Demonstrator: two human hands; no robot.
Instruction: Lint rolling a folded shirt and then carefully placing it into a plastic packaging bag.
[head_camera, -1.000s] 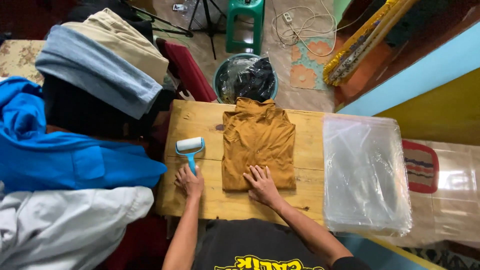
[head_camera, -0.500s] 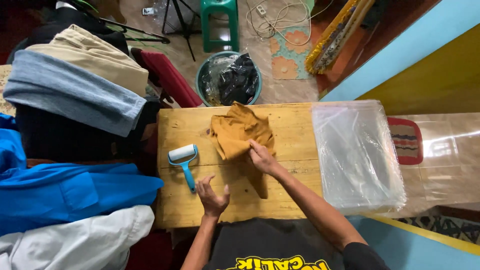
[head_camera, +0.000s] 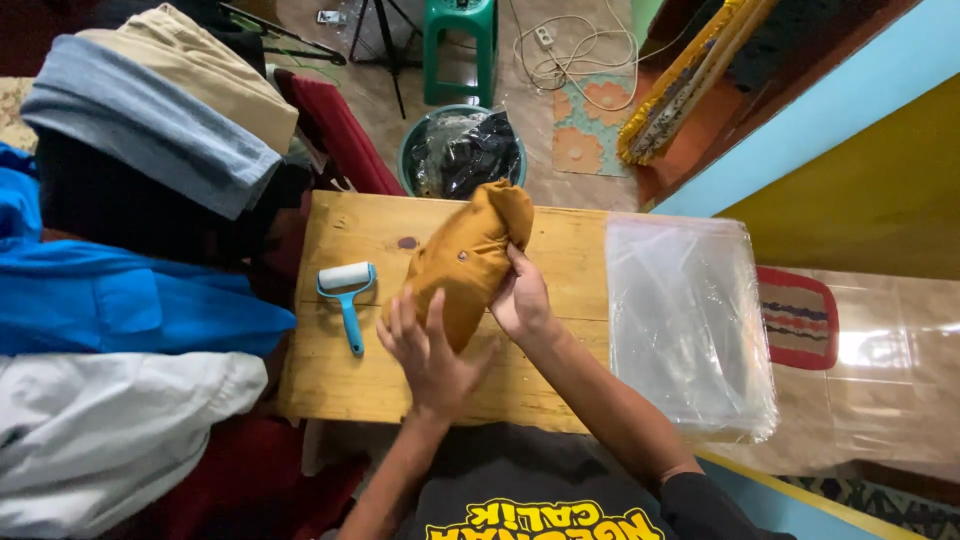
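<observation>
A mustard-brown shirt (head_camera: 468, 256), folded into a thick bundle, is lifted off the wooden table (head_camera: 340, 380). My left hand (head_camera: 428, 352) cups its near end from below, fingers spread against the cloth. My right hand (head_camera: 522, 302) grips the bundle's right side. A lint roller (head_camera: 345, 291) with a blue handle and white roll lies on the table just left of my left hand.
A stack of clear plastic bags (head_camera: 685, 320) covers the table's right end. Piled clothes in blue (head_camera: 110, 300), white (head_camera: 110, 440), grey and beige lie to the left. Beyond the table stand a bin with a black bag (head_camera: 462, 152) and a green stool (head_camera: 458, 45).
The shirt lay flat and folded, then my right hand gathered it up. My left hand let go of the roller and came under the cloth; both hands now hold the bundle.
</observation>
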